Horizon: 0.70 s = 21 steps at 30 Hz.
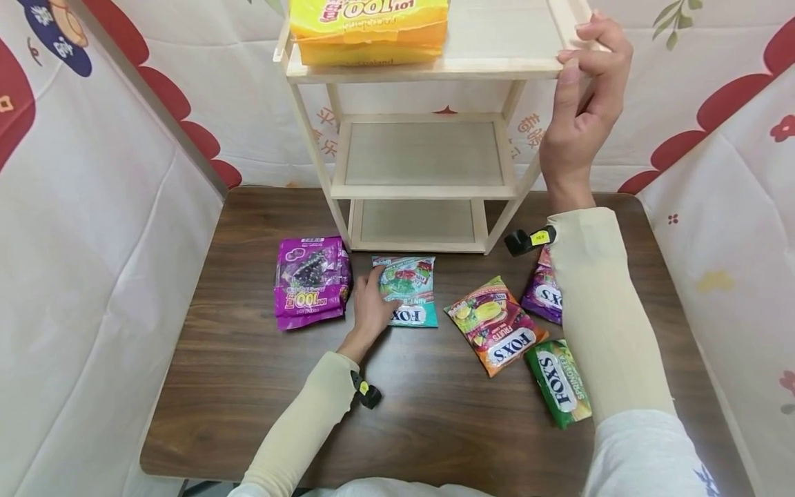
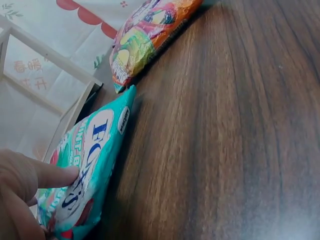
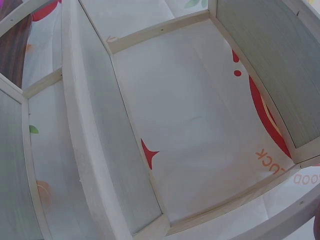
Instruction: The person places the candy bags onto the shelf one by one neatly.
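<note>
My left hand (image 1: 371, 307) is at the left side of a teal bag of Fox's mint candy (image 1: 417, 293), which lies on the table in front of the shelf. In the left wrist view the thumb lies across the printed face of that bag (image 2: 102, 140), with other fingers at its edge, partly hidden. Up at the top right corner of a pale wooden shelf rack (image 1: 428, 191), my right hand (image 1: 586, 103) grips the rim, fingers over the board and thumb on the front. The right wrist view looks through the frame of the rack (image 3: 95, 120).
A yellow candy bag (image 1: 369, 31) sits on the top shelf. On the wooden table (image 1: 397, 400) lie a purple candy bag (image 1: 312, 281) at left, and a red-orange Fox's fruits bag (image 1: 495, 324), a green Fox's bag (image 1: 559, 383) and a purple Fox's bag (image 1: 543, 288) at right.
</note>
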Each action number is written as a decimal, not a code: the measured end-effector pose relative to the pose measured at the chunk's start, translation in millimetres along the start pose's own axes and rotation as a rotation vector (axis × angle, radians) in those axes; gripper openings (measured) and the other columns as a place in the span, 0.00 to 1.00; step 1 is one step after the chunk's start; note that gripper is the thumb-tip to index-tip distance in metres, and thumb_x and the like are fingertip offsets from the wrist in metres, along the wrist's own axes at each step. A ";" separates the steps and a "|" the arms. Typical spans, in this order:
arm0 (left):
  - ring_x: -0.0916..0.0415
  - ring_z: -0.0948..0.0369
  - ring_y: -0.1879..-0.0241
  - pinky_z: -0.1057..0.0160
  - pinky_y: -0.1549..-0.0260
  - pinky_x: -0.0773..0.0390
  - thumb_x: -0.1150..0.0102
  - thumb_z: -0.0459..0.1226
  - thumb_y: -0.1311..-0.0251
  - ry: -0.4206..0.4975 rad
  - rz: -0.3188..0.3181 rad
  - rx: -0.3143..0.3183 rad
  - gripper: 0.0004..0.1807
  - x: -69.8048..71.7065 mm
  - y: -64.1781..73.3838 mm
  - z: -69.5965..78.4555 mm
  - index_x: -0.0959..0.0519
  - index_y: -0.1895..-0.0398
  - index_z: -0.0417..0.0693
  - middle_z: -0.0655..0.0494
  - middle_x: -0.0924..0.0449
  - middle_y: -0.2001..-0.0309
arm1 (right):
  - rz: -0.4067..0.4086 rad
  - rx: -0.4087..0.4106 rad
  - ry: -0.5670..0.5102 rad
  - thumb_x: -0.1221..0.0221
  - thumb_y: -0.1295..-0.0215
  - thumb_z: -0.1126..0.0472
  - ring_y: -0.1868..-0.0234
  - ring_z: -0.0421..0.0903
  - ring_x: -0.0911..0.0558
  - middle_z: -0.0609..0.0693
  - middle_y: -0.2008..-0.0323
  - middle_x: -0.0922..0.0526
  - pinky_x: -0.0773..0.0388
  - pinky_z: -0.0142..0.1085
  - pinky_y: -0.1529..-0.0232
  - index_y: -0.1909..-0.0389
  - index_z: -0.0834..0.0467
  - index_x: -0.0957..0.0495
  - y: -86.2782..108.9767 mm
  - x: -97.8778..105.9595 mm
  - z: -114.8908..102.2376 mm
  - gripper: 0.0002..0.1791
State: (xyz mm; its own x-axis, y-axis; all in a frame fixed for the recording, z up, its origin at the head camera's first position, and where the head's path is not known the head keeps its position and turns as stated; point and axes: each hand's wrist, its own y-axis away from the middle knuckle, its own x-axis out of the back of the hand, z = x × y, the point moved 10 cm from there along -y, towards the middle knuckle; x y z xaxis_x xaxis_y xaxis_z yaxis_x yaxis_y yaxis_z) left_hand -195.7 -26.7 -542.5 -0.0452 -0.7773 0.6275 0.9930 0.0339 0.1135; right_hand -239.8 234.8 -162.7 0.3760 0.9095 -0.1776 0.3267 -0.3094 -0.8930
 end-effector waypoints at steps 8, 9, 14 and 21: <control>0.25 0.54 0.64 0.54 0.60 0.23 0.25 0.28 0.59 0.093 0.019 -0.072 0.42 5.3 -1.0 0.9 0.30 0.36 0.52 0.42 0.25 0.52 | 0.001 -0.001 0.005 0.56 0.48 0.71 0.42 0.50 0.32 0.52 0.56 0.26 0.47 0.40 0.31 0.74 0.68 0.31 0.2 -1.7 1.7 0.06; 0.24 0.55 0.65 0.55 0.60 0.22 0.26 0.28 0.59 0.104 0.020 -0.079 0.41 5.6 -0.9 1.3 0.30 0.37 0.52 0.42 0.25 0.51 | 0.000 -0.001 0.006 0.56 0.48 0.71 0.42 0.50 0.32 0.52 0.56 0.26 0.47 0.40 0.31 0.74 0.68 0.31 0.1 -2.0 1.3 0.06; 0.21 0.59 0.69 0.61 0.65 0.19 0.28 0.25 0.58 0.165 0.029 -0.086 0.38 7.2 -0.4 2.0 0.28 0.39 0.51 0.44 0.23 0.47 | -0.002 -0.008 0.013 0.56 0.48 0.71 0.42 0.50 0.32 0.52 0.56 0.26 0.47 0.40 0.31 0.74 0.69 0.31 -0.1 -1.4 0.0 0.06; 0.23 0.58 0.67 0.58 0.60 0.20 0.29 0.26 0.56 0.193 0.055 -0.058 0.39 8.1 0.4 -2.5 0.32 0.37 0.51 0.45 0.24 0.46 | 0.000 -0.015 0.008 0.56 0.48 0.72 0.42 0.50 0.32 0.52 0.57 0.27 0.47 0.39 0.31 0.74 0.69 0.32 -0.1 -1.3 0.4 0.05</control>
State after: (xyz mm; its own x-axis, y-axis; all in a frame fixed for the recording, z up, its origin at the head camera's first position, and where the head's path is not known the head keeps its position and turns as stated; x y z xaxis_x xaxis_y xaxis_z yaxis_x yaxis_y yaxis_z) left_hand -195.4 -34.5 -539.3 0.0255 -0.8815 0.4715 0.9982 0.0477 0.0352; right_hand -240.7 233.9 -162.5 0.3830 0.9071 -0.1747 0.3393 -0.3140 -0.8867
